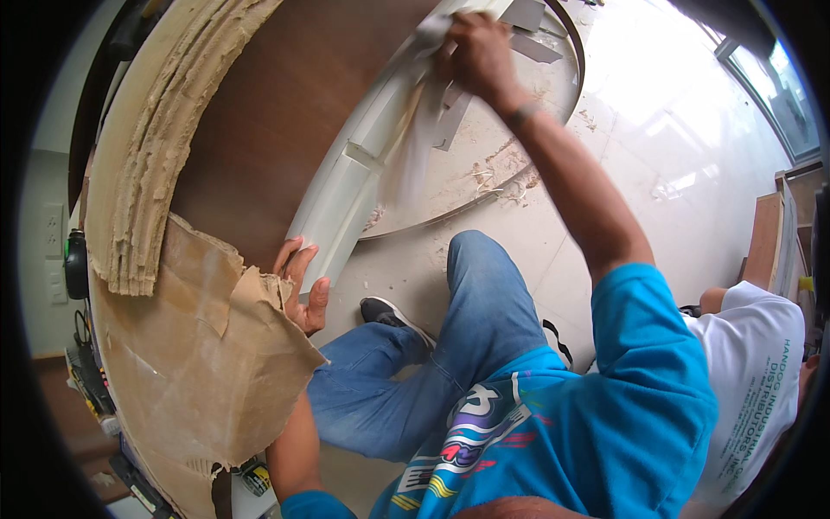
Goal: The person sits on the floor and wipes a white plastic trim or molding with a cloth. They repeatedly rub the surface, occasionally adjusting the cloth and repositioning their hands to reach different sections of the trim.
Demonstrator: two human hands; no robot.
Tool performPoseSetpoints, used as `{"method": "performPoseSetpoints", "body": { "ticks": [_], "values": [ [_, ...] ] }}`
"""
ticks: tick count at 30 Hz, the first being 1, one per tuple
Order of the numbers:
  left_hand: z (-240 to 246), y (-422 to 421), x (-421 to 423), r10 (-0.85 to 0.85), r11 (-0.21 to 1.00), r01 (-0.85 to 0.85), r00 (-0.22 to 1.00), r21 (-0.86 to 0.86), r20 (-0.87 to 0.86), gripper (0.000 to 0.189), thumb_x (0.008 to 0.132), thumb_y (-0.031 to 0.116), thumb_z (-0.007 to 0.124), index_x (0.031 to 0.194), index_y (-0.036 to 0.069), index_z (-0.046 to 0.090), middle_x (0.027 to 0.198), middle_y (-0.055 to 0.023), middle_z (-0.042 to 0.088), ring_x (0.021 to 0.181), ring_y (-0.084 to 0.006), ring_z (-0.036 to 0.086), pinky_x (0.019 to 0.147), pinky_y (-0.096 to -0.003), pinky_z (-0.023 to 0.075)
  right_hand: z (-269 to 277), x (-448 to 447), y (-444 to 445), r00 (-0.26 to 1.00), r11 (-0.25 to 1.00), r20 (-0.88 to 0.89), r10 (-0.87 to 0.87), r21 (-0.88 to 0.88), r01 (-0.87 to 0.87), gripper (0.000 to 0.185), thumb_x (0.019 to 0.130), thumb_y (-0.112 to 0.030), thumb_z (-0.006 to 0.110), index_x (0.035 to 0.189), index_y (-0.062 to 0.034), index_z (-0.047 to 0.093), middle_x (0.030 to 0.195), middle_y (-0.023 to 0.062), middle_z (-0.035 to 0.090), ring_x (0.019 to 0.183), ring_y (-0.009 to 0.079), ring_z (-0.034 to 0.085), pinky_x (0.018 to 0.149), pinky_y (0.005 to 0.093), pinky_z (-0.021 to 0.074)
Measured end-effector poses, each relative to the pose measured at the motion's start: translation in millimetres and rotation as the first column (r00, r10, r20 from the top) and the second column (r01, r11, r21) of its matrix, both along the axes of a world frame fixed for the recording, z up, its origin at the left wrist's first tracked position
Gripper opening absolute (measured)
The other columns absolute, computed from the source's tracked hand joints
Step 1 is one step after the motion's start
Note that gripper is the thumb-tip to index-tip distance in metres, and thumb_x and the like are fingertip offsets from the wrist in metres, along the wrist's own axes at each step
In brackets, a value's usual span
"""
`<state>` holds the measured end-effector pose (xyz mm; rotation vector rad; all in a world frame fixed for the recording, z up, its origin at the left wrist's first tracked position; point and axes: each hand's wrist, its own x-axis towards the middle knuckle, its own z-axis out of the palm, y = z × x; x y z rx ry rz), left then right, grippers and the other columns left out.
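Observation:
My right hand (476, 55) is closed on a whitish rag (415, 143), blurred by motion, at the far part of a curved white panel (340, 178). Part of the rag hangs down beside the panel's ribbed inner side. At the panel's near end is my left hand (303, 285), fingers spread against its edge and thumb apart. A torn sheet of brown cardboard (214, 363) hides part of that hand and the forearm. Behind the panel lies a brown wooden surface (259, 123).
Layered, ragged-edged board (152, 149) curves along the left. On the tiled floor (570, 240), a curved brown strip (447, 217) surrounds scraps and debris. A power tool (253, 477) is partly visible below the cardboard. Another person in a white shirt (752, 383) is close on the right.

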<state>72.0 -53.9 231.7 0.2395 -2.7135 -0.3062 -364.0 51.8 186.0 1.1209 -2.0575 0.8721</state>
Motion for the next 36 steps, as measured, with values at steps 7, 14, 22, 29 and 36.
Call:
{"method": "performPoseSetpoints", "body": {
  "ticks": [7, 14, 22, 29, 36],
  "values": [
    [-23, -3, -15, 0.055, 0.983, -0.025, 0.985, 0.179, -0.163, 0.053, 0.094, 0.044, 0.067, 0.123, 0.001, 0.059, 0.121, -0.0234, 0.063, 0.117, -0.0383, 0.062, 0.102, -0.0447, 0.0480, 37, -88, -13, 0.833, 0.998, 0.552, 0.049, -0.066, -0.014, 0.023, 0.083, -0.026, 0.073, 0.090, -0.0047, 0.074, 0.084, 0.0190, 0.072, 0.078, 0.0340, 0.071, 0.073, 0.0455, 0.0555],
    [-22, 7, -10, 0.152, 0.952, -0.096, 0.973, 0.291, -0.174, 0.052, 0.094, 0.047, 0.066, 0.118, 0.001, 0.062, 0.118, -0.0228, 0.063, 0.112, -0.0368, 0.062, 0.100, -0.0453, 0.0483, 16, -12, -17, 0.905, 0.955, 0.377, 0.196, 0.135, -0.263, 0.034, 0.083, -0.035, 0.067, 0.105, -0.0113, 0.078, 0.094, 0.0196, 0.075, 0.086, 0.0391, 0.073, 0.081, 0.0446, 0.0603],
    [-23, 2, -19, 0.086, 0.984, -0.042, 0.963, 0.171, -0.255, 0.048, 0.093, 0.043, 0.065, 0.115, 0.000, 0.064, 0.110, -0.0206, 0.066, 0.107, -0.0363, 0.064, 0.096, -0.0441, 0.0507, 33, -121, -24, 0.701, 0.990, 0.703, 0.121, -0.036, -0.135, 0.041, 0.083, -0.043, 0.075, 0.109, -0.0125, 0.078, 0.093, 0.0148, 0.077, 0.086, 0.0346, 0.074, 0.082, 0.0406, 0.0587],
    [-28, 1, -18, 0.096, 0.979, -0.038, 0.952, 0.201, -0.289, 0.045, 0.093, 0.039, 0.065, 0.114, 0.000, 0.065, 0.108, -0.0197, 0.066, 0.105, -0.0351, 0.064, 0.097, -0.0444, 0.0503, 4, -49, -33, 0.715, 0.986, 0.682, 0.155, -0.066, -0.151, 0.045, 0.083, -0.043, 0.078, 0.110, -0.0080, 0.077, 0.092, 0.0122, 0.077, 0.083, 0.0289, 0.074, 0.083, 0.0354, 0.0563],
    [-29, 1, -25, 0.085, 0.983, -0.030, 0.950, 0.181, -0.302, 0.038, 0.091, 0.033, 0.066, 0.111, 0.000, 0.065, 0.109, -0.0191, 0.066, 0.106, -0.0345, 0.064, 0.098, -0.0438, 0.0494, -13, -112, -6, 0.382, 0.811, 0.741, 0.553, -0.374, -0.450, 0.019, 0.097, -0.016, 0.070, 0.095, 0.0024, 0.073, 0.079, 0.0016, 0.070, 0.071, 0.0122, 0.064, 0.065, 0.0337, 0.0523]
  ]
}}
